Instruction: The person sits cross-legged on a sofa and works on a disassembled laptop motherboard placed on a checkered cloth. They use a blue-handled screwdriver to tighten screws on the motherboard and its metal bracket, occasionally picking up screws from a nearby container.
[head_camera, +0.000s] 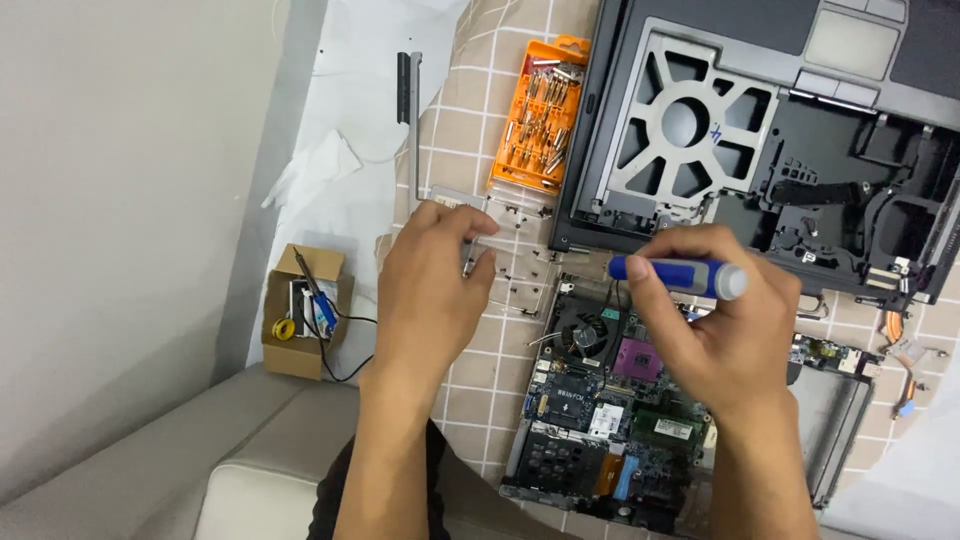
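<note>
My right hand (715, 325) grips a blue and silver screwdriver (680, 275) held level above a bare laptop motherboard (610, 400) with a small fan and a purple processor socket. My left hand (435, 275) hovers to the left of the board with its fingers curled at the edge of a clear plastic case lid (515, 255); whether it pinches anything small I cannot tell. The stripped grey laptop chassis (760, 130) lies open just beyond both hands.
An orange case of screwdriver bits (540, 115) stands open left of the chassis on a checked cloth (470, 120). A small cardboard box (305, 310) with tools and a cable sits at the left. Loose metal strips (410, 110) lie further back. A ribbon cable (895, 345) trails at right.
</note>
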